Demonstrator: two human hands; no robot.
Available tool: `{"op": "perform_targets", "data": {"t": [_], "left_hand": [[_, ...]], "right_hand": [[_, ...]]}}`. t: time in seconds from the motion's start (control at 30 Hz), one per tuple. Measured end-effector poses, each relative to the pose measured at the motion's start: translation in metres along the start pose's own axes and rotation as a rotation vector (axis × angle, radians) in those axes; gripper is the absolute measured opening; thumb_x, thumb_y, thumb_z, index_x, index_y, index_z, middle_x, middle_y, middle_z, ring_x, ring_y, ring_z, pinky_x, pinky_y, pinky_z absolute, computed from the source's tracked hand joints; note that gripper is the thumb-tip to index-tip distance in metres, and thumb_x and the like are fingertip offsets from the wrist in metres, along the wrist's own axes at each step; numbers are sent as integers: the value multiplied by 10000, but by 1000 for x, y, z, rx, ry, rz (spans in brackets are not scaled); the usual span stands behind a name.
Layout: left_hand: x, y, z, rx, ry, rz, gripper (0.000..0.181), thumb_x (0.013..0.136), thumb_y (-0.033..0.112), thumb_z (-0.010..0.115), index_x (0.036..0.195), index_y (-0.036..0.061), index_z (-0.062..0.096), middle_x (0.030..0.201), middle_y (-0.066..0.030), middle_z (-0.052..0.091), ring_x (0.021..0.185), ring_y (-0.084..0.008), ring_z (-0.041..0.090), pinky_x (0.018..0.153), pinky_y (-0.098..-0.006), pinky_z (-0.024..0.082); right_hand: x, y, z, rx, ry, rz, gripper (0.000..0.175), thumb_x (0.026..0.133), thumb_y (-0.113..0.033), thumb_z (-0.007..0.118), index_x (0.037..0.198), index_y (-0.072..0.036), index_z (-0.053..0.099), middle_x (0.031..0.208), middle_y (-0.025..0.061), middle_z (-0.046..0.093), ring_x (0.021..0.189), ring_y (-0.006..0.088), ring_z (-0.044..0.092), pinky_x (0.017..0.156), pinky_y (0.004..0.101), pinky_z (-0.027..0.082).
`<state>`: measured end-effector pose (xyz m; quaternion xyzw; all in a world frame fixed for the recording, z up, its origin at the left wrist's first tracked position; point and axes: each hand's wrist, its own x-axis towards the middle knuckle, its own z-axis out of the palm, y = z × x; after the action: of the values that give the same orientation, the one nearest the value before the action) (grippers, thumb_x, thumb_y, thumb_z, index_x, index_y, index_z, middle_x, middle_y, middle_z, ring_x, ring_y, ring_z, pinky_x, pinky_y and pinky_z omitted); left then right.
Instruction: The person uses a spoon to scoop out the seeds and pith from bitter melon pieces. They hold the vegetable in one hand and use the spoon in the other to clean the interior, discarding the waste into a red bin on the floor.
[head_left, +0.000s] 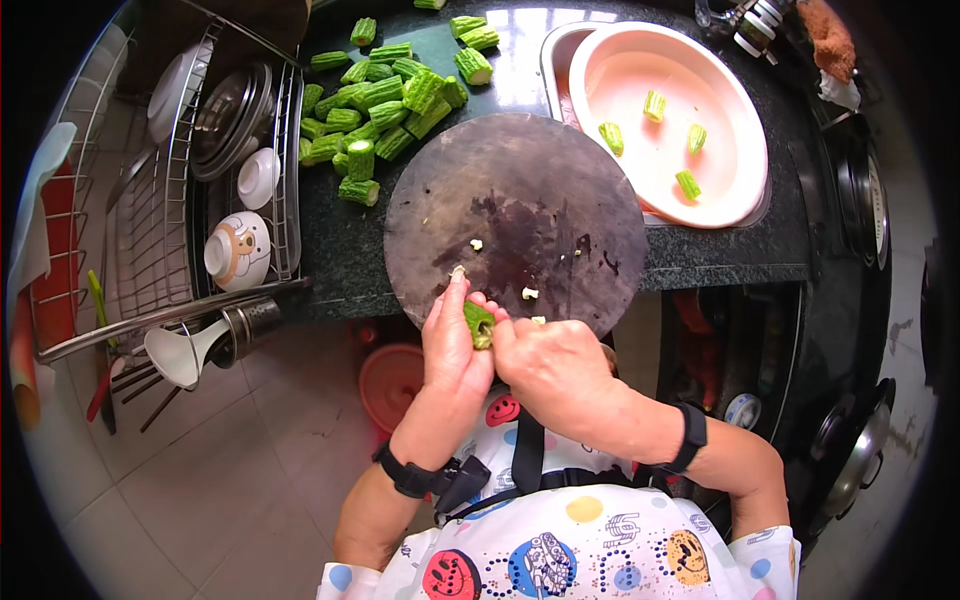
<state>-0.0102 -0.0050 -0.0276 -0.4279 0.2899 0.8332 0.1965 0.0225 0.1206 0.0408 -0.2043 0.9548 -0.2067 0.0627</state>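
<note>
My left hand (454, 345) is wrapped around a short piece of ridged green gourd (479, 324), its hollowed end turned towards me. A pale scrap clings at the left thumb tip. Against that hollow end press the curled fingers of my right hand (555, 367); whether they grip anything is hidden. Both hands are over the near edge of a round, dark-stained chopping board (517, 180). Small pale bits of pith (529, 293) lie scattered on it.
Several cut green gourd pieces (375, 97) are heaped on the dark stone counter (345, 247) at the back left. A pink basin (720, 97) with several pieces in water rests over the sink, right. A wire dish rack (289, 172) with bowls stands left.
</note>
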Motion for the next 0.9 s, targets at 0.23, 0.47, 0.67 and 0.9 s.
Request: {"op": "perform_targets", "data": {"t": [0.23,0.47,0.67,0.9], "left_hand": [[9,4,-4,-92,39,26,210,928,249,594,949,73,481,777,-48,539,687,-189,557,653,-382,531],[-2,14,-2,-116,23,74,286,921,326,580,915,47,513,835,-67,541,808,-208,568,856,-437,535],[-3,27,-10,-128,-3,4,307,924,337,570,923,31,553,889,-94,580,879,-220,602,866,-435,540],[1,40,-26,-199,-179,-220,335,929,385,549,911,51,571,879,-82,611,845,-204,631,788,-390,572]], "right_hand": [[0,-8,4,-277,1,-11,94,683,-107,602,733,-46,550,633,42,558,583,149,622,483,265,483],[-4,-2,-6,-339,63,37,94,670,-103,603,728,-66,539,602,22,527,542,148,606,467,268,465],[-5,12,-11,-126,78,90,114,685,-49,603,779,-10,552,690,98,594,578,208,644,499,305,508],[-8,17,0,282,259,92,208,660,18,601,852,-2,523,728,136,603,616,318,635,518,405,499]]}}
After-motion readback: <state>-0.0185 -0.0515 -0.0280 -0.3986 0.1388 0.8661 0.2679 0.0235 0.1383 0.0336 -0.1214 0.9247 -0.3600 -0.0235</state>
